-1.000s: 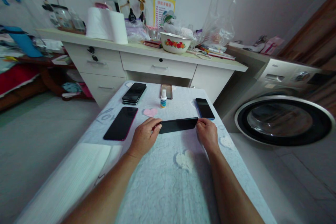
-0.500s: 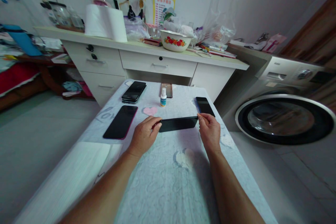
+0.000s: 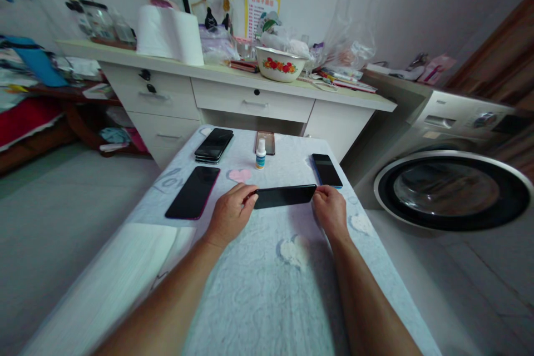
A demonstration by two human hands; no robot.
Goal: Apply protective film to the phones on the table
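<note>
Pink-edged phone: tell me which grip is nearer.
Left. The left grip is just right of the pink-edged phone; the right grip is farther right, at the right end of the held phone.

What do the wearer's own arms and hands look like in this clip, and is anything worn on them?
The left hand and right hand are ungloved. The left forearm and right forearm are bare down to the picture's lower edge, with no sleeve in view. No watch, bracelet or marking shows; some fingers are hidden, so rings can't be ruled out.
</note>
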